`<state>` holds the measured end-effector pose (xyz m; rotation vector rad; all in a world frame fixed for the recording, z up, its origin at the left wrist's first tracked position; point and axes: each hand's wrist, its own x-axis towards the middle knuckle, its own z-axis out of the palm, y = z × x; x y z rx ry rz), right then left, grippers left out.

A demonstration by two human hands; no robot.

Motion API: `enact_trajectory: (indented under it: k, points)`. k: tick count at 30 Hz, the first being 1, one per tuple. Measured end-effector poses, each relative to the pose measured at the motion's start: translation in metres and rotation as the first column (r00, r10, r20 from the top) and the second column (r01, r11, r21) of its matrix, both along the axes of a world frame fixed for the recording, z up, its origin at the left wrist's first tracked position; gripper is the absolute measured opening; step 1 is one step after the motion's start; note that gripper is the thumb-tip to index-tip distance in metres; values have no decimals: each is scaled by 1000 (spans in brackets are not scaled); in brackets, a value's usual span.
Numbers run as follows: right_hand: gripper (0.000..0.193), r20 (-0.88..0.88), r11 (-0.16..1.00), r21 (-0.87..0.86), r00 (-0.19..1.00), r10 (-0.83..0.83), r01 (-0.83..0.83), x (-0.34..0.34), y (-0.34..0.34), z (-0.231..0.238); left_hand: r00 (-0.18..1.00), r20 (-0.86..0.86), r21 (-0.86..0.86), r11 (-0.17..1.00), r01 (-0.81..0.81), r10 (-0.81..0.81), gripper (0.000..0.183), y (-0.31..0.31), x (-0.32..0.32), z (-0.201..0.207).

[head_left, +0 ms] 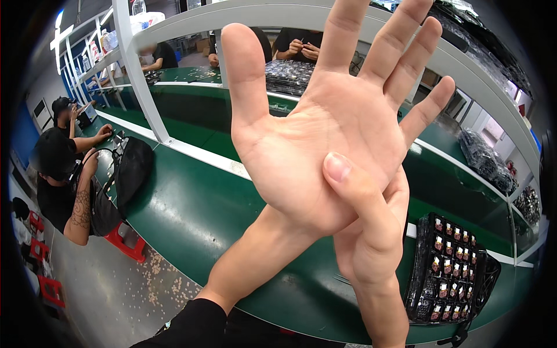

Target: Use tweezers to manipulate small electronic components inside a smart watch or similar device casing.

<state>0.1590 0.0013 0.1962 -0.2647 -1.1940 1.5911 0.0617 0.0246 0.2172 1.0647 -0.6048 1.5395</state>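
My left hand is raised close in front of me, palm toward me and fingers spread, with nothing in it. From behind, my right hand grips the heel of the left palm; its thumb lies across the palm and its other fingers are mostly hidden. Below both hands is the green tabletop. Thin metal tips, perhaps of tweezers, show beside my right forearm. To the right lies a black plastic tray with rows of small parts in its pockets.
White metal frame posts and rails cross the bench. A person in black sits at the left beside a black bag. Others work across the bench. Wrapped bundles lie at the right; red stools and scattered bits are on the floor.
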Motion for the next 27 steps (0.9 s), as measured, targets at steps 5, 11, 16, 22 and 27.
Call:
enact_trajectory:
  k: [5, 11, 16, 22, 27]
  points:
    - [69, 43, 998, 55, 998, 36, -38, 7, 8, -1, 997, -46, 5, 998, -57, 57, 76, 1, 7, 0]
    - [77, -220, 904, 393, 938, 269, -167, 7, 32, -29, 986, -94, -17, 990, -140, 137, 83, 1, 8, -10]
    - [81, -23, 921, 111, 927, -374, 374, -11, -31, 33, 986, -102, 15, 991, -129, 130, 90, 15, 41, -3]
    - [61, -227, 987, -146, 973, 34, -69, 11, 11, 3, 909, -250, 102, 942, -318, 334, 107, 23, 31, 1]
    - [34, 141, 983, 177, 987, -72, 46, 19, 42, -43, 859, -147, -180, 841, -510, 490, 67, 16, 45, -8]
